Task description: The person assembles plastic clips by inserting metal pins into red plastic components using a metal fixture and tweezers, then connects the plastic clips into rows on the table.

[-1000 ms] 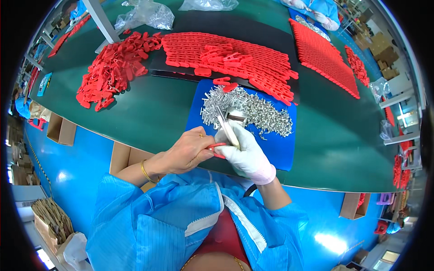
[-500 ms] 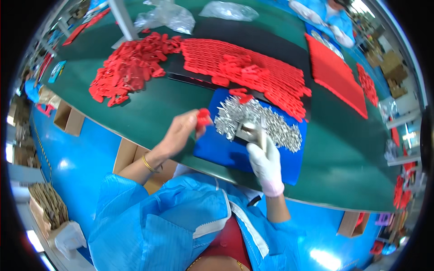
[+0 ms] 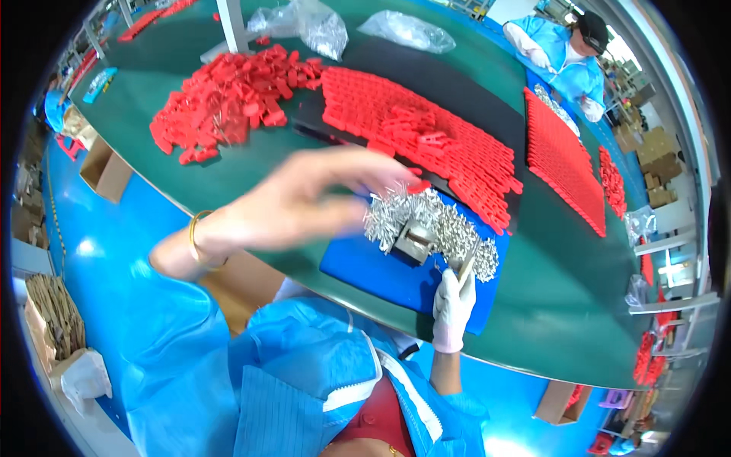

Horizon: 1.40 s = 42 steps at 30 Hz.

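Observation:
My bare left hand [image 3: 297,202] is smeared by motion above the table's near edge. Its fingers stretch toward the metal pieces and look apart, with nothing visible between them. Beyond its fingertips, a red plastic piece [image 3: 418,185] lies at the edge of a heap of small silvery metal parts [image 3: 457,225]. My gloved right hand [image 3: 453,305] is closed on slim metal tweezers [image 3: 467,265], their tips at the heap's lower right. Between the hands, a small metal block [image 3: 413,244] with a slot sits on the blue board [image 3: 365,266].
Behind the heap, rows of red clip-like pieces [image 3: 457,141] cover a black board [image 3: 426,72]. A loose red pile [image 3: 221,103] lies at left, near clear plastic bags [image 3: 407,30]. Another red array [image 3: 563,160] lies at right. Across the table works a person [image 3: 567,65] in blue.
My left hand has swung up and right; the red piece it held no longer shows in it. My right hand has drawn back from the metal block with the tweezers, uncovering it. The view has shifted.

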Each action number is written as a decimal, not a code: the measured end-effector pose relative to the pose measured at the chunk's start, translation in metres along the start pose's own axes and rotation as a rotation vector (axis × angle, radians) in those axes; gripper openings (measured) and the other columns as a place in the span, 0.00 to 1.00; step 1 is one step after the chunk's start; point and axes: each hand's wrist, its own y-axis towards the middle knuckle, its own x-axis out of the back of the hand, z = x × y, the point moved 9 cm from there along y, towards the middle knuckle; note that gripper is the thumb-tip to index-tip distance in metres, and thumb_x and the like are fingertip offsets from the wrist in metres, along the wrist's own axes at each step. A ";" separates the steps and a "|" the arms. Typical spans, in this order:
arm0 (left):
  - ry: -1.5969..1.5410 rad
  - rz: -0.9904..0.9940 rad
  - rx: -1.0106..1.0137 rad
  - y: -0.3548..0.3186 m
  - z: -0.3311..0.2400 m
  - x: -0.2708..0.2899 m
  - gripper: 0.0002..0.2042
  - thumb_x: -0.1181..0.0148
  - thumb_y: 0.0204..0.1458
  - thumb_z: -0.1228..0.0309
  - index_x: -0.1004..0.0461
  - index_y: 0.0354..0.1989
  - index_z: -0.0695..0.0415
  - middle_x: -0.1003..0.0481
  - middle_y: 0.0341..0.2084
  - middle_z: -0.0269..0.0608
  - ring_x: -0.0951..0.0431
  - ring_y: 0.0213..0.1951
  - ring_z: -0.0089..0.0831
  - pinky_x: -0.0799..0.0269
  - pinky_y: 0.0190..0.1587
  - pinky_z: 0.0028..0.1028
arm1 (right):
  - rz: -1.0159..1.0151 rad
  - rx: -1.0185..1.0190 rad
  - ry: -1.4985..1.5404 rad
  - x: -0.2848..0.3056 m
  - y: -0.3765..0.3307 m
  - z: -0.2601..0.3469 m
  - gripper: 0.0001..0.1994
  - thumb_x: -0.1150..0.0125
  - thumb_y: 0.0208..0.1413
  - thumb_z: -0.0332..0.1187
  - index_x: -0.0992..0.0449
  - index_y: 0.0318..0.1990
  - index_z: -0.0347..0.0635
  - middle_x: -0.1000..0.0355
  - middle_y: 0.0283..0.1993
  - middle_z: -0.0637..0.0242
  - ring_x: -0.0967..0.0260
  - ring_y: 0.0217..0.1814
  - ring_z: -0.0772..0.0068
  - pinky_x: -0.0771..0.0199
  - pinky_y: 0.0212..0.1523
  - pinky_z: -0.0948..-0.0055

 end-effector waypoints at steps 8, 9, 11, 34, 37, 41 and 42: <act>-0.435 0.455 -0.555 0.020 -0.113 -0.152 0.19 0.48 0.53 0.71 0.37 0.52 0.65 0.32 0.47 0.54 0.30 0.46 0.47 0.31 0.45 0.38 | 0.067 0.014 0.030 -0.017 0.002 0.007 0.13 0.49 0.57 0.30 0.33 0.50 0.38 0.41 0.21 0.76 0.54 0.15 0.89 0.56 0.14 0.87; -0.444 0.468 -0.620 0.013 -0.125 -0.154 0.20 0.48 0.54 0.69 0.38 0.53 0.64 0.33 0.49 0.55 0.31 0.48 0.49 0.31 0.47 0.39 | 0.100 0.034 0.060 -0.025 -0.002 0.014 0.14 0.49 0.58 0.30 0.34 0.50 0.38 0.41 0.20 0.76 0.54 0.14 0.89 0.57 0.13 0.87; -0.473 0.476 -0.625 0.017 -0.113 -0.158 0.20 0.48 0.54 0.69 0.38 0.53 0.64 0.33 0.49 0.55 0.31 0.48 0.49 0.31 0.47 0.38 | 0.069 0.021 0.053 -0.011 -0.002 0.010 0.14 0.49 0.58 0.30 0.34 0.50 0.38 0.42 0.20 0.77 0.55 0.14 0.89 0.57 0.12 0.87; -0.456 0.645 -0.706 0.023 -0.089 -0.205 0.18 0.48 0.53 0.70 0.36 0.52 0.64 0.32 0.48 0.53 0.30 0.47 0.47 0.30 0.46 0.36 | 0.098 0.071 0.100 -0.008 -0.001 0.007 0.16 0.50 0.59 0.32 0.36 0.52 0.36 0.45 0.17 0.76 0.56 0.11 0.87 0.58 0.11 0.86; -0.437 0.653 -0.714 0.026 -0.088 -0.210 0.18 0.48 0.53 0.70 0.36 0.52 0.64 0.32 0.48 0.53 0.30 0.47 0.47 0.30 0.46 0.36 | 0.094 0.062 0.102 -0.001 0.002 0.007 0.16 0.50 0.59 0.32 0.36 0.53 0.35 0.44 0.17 0.75 0.55 0.11 0.87 0.57 0.11 0.86; -0.388 0.626 -0.737 0.021 -0.092 -0.205 0.18 0.48 0.53 0.71 0.36 0.52 0.64 0.31 0.47 0.53 0.30 0.47 0.47 0.30 0.46 0.36 | 0.119 0.018 0.138 0.003 0.007 -0.005 0.17 0.50 0.59 0.32 0.37 0.53 0.35 0.44 0.17 0.75 0.54 0.11 0.87 0.57 0.11 0.85; -0.376 0.624 -0.749 0.022 -0.092 -0.204 0.18 0.48 0.53 0.71 0.36 0.52 0.64 0.31 0.47 0.53 0.30 0.47 0.47 0.30 0.46 0.36 | 0.112 -0.015 0.184 0.007 0.013 -0.011 0.17 0.50 0.59 0.32 0.37 0.53 0.35 0.44 0.17 0.75 0.54 0.12 0.86 0.56 0.11 0.85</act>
